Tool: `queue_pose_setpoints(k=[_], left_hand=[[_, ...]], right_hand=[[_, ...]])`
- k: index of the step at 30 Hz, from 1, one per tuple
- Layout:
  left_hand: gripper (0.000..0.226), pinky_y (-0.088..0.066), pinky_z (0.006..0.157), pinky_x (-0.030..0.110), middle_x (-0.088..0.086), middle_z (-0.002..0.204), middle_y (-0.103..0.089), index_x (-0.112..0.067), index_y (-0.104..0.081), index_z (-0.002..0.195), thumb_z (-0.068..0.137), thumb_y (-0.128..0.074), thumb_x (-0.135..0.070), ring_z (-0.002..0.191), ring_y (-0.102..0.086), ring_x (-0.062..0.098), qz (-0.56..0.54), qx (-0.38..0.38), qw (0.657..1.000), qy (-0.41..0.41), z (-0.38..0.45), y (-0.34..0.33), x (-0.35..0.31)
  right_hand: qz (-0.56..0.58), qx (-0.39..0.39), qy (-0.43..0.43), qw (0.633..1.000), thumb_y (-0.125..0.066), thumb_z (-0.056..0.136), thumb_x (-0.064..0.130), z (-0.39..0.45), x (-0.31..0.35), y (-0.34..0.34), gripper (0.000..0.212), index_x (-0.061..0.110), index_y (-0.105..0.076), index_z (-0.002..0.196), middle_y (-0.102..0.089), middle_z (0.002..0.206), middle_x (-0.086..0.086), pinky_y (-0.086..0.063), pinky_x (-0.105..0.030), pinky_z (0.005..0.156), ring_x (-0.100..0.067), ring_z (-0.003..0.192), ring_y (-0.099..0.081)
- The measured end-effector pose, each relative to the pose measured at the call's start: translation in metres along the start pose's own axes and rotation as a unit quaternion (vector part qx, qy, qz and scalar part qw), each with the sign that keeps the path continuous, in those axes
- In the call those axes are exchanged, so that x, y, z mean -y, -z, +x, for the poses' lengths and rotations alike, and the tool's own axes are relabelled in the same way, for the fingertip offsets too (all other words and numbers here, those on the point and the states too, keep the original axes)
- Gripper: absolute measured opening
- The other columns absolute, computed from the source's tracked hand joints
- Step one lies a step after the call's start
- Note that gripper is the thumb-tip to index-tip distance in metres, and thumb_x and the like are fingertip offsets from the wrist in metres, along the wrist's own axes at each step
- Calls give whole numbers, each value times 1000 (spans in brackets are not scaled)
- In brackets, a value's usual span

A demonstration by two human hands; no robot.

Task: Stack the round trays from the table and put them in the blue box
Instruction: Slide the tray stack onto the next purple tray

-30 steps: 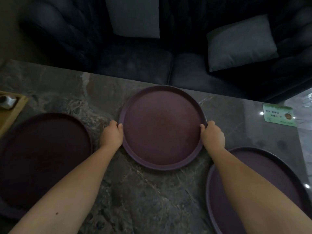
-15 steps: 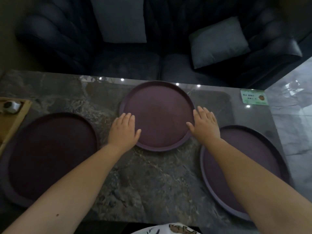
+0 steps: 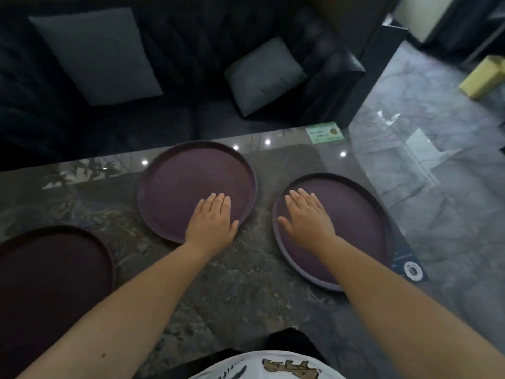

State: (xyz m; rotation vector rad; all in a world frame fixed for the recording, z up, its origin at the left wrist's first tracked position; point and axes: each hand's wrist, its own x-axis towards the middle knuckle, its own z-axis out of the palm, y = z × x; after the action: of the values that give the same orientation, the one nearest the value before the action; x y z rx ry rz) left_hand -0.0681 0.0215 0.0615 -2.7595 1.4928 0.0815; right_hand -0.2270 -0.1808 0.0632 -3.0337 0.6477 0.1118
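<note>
Three round dark purple trays lie flat on the marble table (image 3: 232,296). The middle tray (image 3: 185,181) sits near the far edge, and my left hand (image 3: 213,222) lies flat and open over its near right rim. Over the left part of the right tray (image 3: 355,214) my right hand (image 3: 306,217) is spread open, palm down. The left tray (image 3: 49,277) lies in shadow at the near left, untouched. No blue box is in view.
A dark sofa with two grey cushions (image 3: 262,75) stands behind the table. A green card (image 3: 325,131) lies at the far right corner and a blue sticker (image 3: 410,266) at the right edge. Glossy floor lies to the right, with a yellow box (image 3: 483,77) on it.
Both hands let go of the middle tray's rim and opened flat. My right hand moved onto the right tray and my left hand to the middle tray's near right. The view swung rightward.
</note>
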Motion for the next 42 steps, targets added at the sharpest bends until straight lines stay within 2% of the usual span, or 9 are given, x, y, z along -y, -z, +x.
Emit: queue_pose_setpoints(k=[4, 10, 21, 27, 29, 31, 34, 37, 42], left_hand=[[68, -25, 113, 45, 16, 147, -41, -3, -34, 143, 91, -37, -47, 138, -33, 30, 0, 3, 1000, -18, 17, 0, -39], [68, -26, 114, 45, 15, 149, -38, -3, -30, 144, 93, -35, -47, 139, -30, 28, -6, 24, 1000, 2, 41, -11, -96], [66, -29, 112, 43, 18, 145, -42, -1, -35, 142, 92, -42, -44, 135, -36, 31, 0, 71, 993, 99, 50, -46, -165], [66, -41, 99, 42, 16, 147, -39, -3, -31, 143, 92, -41, -44, 129, -41, 30, -20, 116, 983, 144, 46, -55, -177], [65, -46, 89, 42, 16, 146, -39, -3, -31, 143, 92, -43, -43, 122, -48, 32, -25, 123, 977, 172, 46, -57, -179], [61, -50, 72, 41, 17, 136, -46, -3, -36, 137, 91, -48, -40, 105, -58, 33, -33, 116, 970, 213, 45, -57, -182], [50, -41, 54, 36, 15, 115, -55, -6, -40, 126, 91, -48, -40, 83, -64, 32, -29, 128, 957, 259, 45, -61, -184], [42, -36, 52, 35, 14, 106, -60, -7, -40, 117, 94, -44, -42, 78, -66, 35, -30, 147, 945, 290, 46, -69, -183], [34, -35, 49, 36, 17, 99, -63, -5, -40, 104, 98, -38, -39, 78, -65, 37, -45, 131, 942, 307, 50, -83, -180]], right_hand=[[5, 0, -29, 1000, -36, 96, 50, -14, -42, 0, 67, 7, -29, 147, -27, 156, -10, -8, -42, 118, -25, 146, -14], [14, 19, -43, 999, -36, 96, 49, -26, -112, -12, 67, 7, -29, 147, -26, 156, -10, -6, -41, 118, -25, 146, -13], [-2, 75, -40, 996, -33, 96, 52, -33, -228, -46, 69, 8, -25, 148, -24, 157, -10, -9, -41, 117, -25, 146, -12], [56, 79, -134, 986, -38, 95, 50, -32, -254, -60, 70, 3, -27, 147, -27, 154, -16, -21, -42, 116, -31, 142, -22], [75, 84, -173, 978, -41, 95, 48, -34, -260, -64, 71, 0, -27, 145, -31, 151, -19, -29, -44, 111, -34, 137, -30], [79, 77, -201, 973, -45, 94, 46, -36, -265, -67, 65, -1, -34, 138, -42, 140, -21, -37, -45, 101, -37, 125, -41], [97, 88, -250, 959, -45, 94, 46, -37, -271, -70, 52, 2, -47, 120, -49, 124, -20, -45, -46, 84, -38, 108, -52], [91, 109, -269, 953, -40, 96, 49, -36, -275, -74, 50, 5, -48, 119, -52, 122, -18, -44, -42, 72, -39, 100, -59], [88, 99, -262, 956, -39, 97, 46, -37, -278, -81, 42, 7, -46, 112, -61, 111, -18, -40, -38, 66, -39, 94, -61]])
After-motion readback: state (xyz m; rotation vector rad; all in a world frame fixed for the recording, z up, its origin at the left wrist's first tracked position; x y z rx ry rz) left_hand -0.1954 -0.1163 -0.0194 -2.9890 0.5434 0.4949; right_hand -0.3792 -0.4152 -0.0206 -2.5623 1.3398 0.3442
